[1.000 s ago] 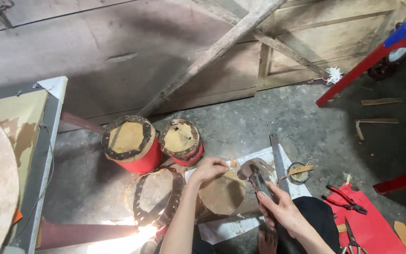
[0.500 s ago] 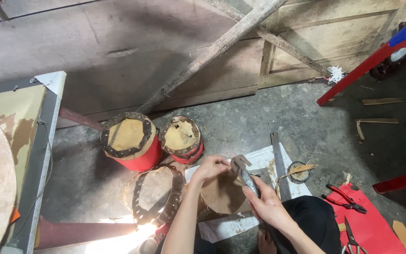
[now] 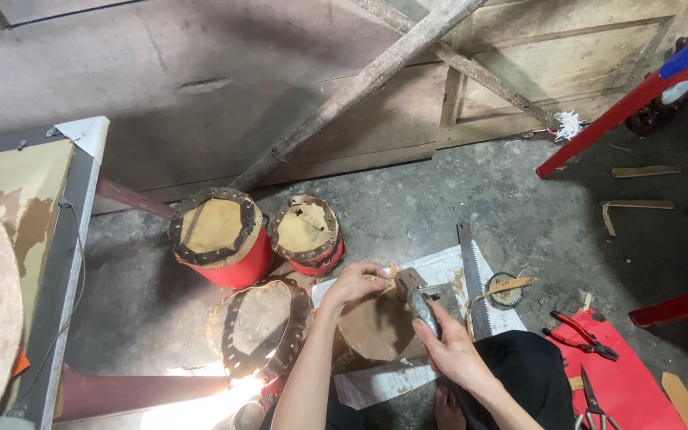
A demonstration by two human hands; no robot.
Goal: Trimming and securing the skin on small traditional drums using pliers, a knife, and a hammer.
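Low in the middle of the frame, a small round drum with a brown hide top (image 3: 376, 326) lies on a sheet of pale paper (image 3: 439, 271) spread over the grey concrete floor (image 3: 439, 199). The left hand (image 3: 356, 283) rests on the drum's upper rim, its fingers curled down over the edge and gripping it. The right hand (image 3: 451, 350) has its fingers clenched around the handle of a grey metal hammer (image 3: 416, 295), whose head sits at the drum's upper right rim, just beside the left hand. Just left of the drum lies a larger hide-topped drum with a dark studded band (image 3: 256, 326). Above it stand two red-bodied drums (image 3: 232, 239). A hand saw (image 3: 475, 279) lies just right of the paper, and red-handled pliers (image 3: 579, 330) rest on a red mat (image 3: 631, 382) at lower right.
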